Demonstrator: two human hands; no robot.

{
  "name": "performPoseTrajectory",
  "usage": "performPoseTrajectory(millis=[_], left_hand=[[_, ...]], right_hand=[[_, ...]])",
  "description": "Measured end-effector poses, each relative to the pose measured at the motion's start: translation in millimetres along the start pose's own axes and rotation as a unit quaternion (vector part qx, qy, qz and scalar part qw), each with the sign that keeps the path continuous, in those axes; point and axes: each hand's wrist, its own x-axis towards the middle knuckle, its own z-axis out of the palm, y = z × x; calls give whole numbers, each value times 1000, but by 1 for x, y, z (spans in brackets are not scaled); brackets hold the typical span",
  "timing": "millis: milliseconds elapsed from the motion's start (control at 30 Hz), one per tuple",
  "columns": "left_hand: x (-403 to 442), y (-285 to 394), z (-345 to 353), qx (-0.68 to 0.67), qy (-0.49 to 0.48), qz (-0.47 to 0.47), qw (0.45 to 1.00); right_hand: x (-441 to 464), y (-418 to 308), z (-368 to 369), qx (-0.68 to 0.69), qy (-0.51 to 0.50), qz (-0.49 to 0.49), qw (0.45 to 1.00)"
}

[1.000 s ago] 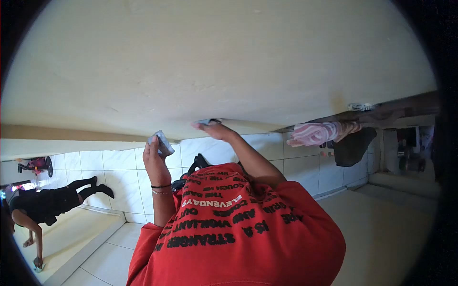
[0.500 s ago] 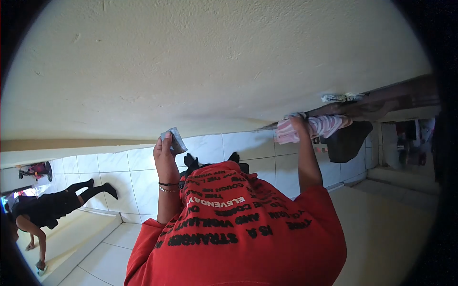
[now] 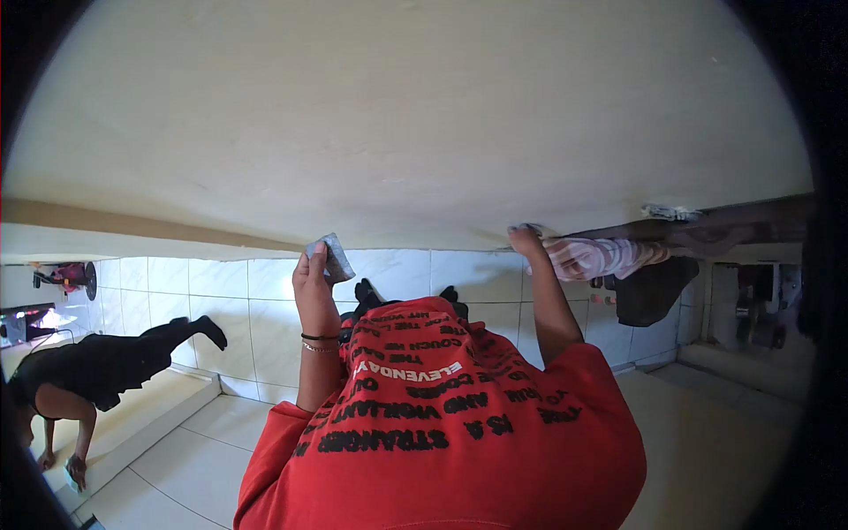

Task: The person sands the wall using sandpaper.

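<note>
My left hand (image 3: 313, 287) pinches a grey sandpaper sheet (image 3: 335, 259) between thumb and fingers, held up just in front of the wall. Against the lower part of the pale wall (image 3: 424, 124), my right hand (image 3: 526, 241) is closed over a small grey pad, mostly hidden under the fingers; its kind is unclear. Beside my right wrist is a pink-and-white striped cloth (image 3: 609, 257), hanging along the dark ledge.
A dark brown ledge (image 3: 751, 221) runs along the wall at right, with a small wrapped item (image 3: 671, 213) on it. Below stands a dark chair-like object (image 3: 655, 290). At far left another person (image 3: 97, 371) leans down, a hand on a pale green piece (image 3: 72, 477). White tiles (image 3: 397, 269) cover the floor.
My right hand has moved left along the wall, off the striped cloth. The left hand still holds the sandpaper in nearly the same place. The view has tilted slightly.
</note>
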Motion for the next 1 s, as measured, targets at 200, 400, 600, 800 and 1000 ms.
performPoseTrajectory(millis=[200, 400, 600, 800, 1000], left_hand=[[16, -8, -16, 12, 18, 7, 1000], [27, -5, -38, 16, 34, 20, 999], [31, -9, -52, 14, 43, 17, 999], [29, -6, -38, 7, 0, -1, 1000], [26, -26, 6, 32, -61, -17, 998]], right_hand=[[20, -77, 11, 194, -22, -9, 981], [43, -195, 7, 239, -69, -123, 961], [23, -263, -42, 322, -41, -218, 921], [3, -246, -62, 467, -31, -252, 847], [-7, -119, -22, 448, 9, -53, 893]])
